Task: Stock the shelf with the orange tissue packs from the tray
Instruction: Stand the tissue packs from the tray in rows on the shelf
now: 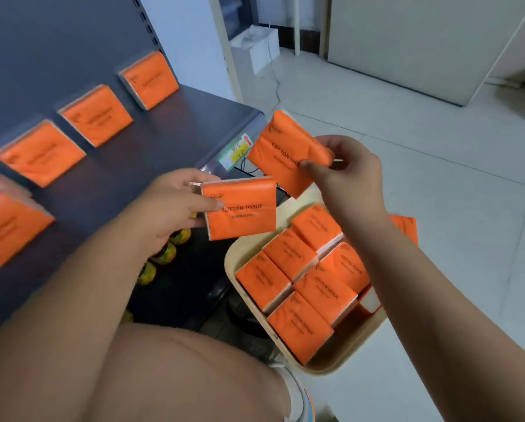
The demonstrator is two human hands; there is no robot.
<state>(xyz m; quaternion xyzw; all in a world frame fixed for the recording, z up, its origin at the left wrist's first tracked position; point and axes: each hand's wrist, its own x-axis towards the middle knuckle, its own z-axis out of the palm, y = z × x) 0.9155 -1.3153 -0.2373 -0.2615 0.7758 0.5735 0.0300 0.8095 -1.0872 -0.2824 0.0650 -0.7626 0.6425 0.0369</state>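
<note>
Dark grey metal shelf [170, 141] half-stocked — left hand [173, 205] grips one flat orange tissue pack [241, 210], right hand [349, 175] pinches a second orange pack [282, 153] above beige tray [325, 368] — prob. both shelf-bound.

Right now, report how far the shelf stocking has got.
Done: three single packs sit spaced along the shelf, with a blurred cluster at its left end. In hand: the left hand holds one pack, and the right hand pinches a second pack. Left: at least six tray packs lie in the tray.
</note>
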